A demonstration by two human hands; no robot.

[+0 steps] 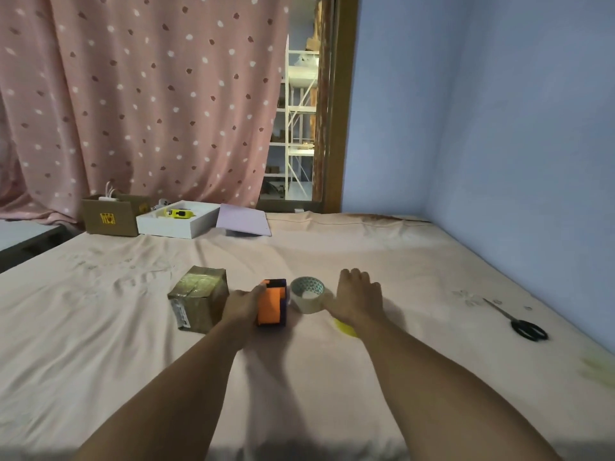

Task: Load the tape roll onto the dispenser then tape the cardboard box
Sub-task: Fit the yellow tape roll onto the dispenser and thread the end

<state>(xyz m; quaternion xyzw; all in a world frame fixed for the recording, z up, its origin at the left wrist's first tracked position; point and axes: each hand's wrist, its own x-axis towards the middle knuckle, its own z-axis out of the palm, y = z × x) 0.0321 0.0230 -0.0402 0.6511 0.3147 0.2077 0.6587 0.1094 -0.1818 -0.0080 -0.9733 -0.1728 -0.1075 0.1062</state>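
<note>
An orange and dark purple tape dispenser [272, 304] stands in the middle of the pink bed sheet. My left hand [242, 304] wraps around its left side. Just right of it lies a clear tape roll [307, 295] with a patterned core, hole facing up. My right hand [357, 296] rests against the roll's right side, fingers spread, thumb touching the roll. A small cardboard box [199, 297], covered in shiny tape, sits left of my left hand.
Black scissors [522, 322] lie far right near the blue wall. At the back left stand a brown carton [109, 219], a white tray [176, 224] with a yellow tool, and a lilac board [244, 221]. A yellow patch [346, 327] shows under my right wrist.
</note>
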